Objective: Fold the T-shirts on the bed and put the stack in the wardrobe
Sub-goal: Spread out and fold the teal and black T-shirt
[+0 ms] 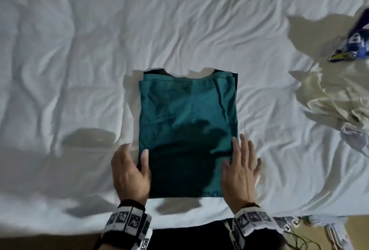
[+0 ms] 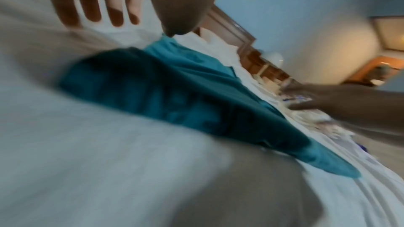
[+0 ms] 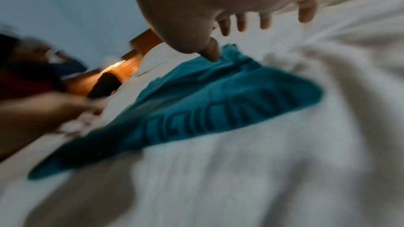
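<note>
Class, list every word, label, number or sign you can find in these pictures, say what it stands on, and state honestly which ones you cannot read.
Dark lettering along the near hem of the teal T-shirt: blurred and partly shadowed in every view, not readable.
White print on the blue garment at the bed's right edge: too blurred to read.
Black-and-white square markers on the wristbands of the left hand and right hand: coded patterns, no words.
Nothing can be quoted as legible text.
</note>
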`<state>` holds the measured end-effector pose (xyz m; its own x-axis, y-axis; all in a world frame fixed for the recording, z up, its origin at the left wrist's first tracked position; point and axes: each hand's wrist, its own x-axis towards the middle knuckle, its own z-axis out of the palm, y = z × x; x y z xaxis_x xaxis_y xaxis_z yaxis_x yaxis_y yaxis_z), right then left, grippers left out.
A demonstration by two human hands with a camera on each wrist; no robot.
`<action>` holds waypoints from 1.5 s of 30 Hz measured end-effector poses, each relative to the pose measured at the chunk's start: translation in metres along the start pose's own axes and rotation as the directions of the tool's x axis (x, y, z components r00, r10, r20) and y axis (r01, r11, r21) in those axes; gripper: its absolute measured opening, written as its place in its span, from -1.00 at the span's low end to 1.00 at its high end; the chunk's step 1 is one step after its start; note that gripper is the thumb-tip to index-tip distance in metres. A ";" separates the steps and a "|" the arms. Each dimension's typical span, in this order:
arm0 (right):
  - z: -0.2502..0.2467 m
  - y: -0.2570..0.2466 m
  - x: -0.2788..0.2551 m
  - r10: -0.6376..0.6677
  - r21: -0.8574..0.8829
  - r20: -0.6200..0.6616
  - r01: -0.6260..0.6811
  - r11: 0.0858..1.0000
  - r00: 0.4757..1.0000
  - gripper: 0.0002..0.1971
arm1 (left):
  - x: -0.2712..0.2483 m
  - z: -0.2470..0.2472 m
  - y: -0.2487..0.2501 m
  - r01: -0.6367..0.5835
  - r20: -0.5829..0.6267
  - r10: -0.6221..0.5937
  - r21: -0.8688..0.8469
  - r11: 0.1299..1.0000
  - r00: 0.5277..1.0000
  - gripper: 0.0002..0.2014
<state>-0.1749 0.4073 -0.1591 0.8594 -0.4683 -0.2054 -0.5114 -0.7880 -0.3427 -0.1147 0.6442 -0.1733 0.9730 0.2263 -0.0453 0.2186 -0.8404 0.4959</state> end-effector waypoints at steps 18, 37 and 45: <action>0.040 -0.044 0.118 -0.313 -0.079 0.210 0.336 0.939 0.926 -0.33 | 0.095 0.070 0.050 -0.486 0.484 0.349 0.191 0.853 0.802 -0.42; -0.028 -0.041 0.242 0.373 0.724 0.318 -0.477 0.497 0.871 -0.90 | 0.239 0.025 0.084 0.522 0.561 -0.225 -0.450 0.725 0.797 -0.75; -0.180 -0.134 0.290 0.023 0.990 -0.138 0.139 -0.035 0.990 -0.74 | 0.289 -0.115 0.185 0.152 0.186 0.197 -0.973 0.173 0.963 -0.75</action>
<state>0.1430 0.3049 -0.0078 0.8394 -0.5370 -0.0842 0.1361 0.3577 -0.9239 0.1981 0.6105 0.0046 0.9935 -0.0388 -0.1072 0.1139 0.3686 0.9226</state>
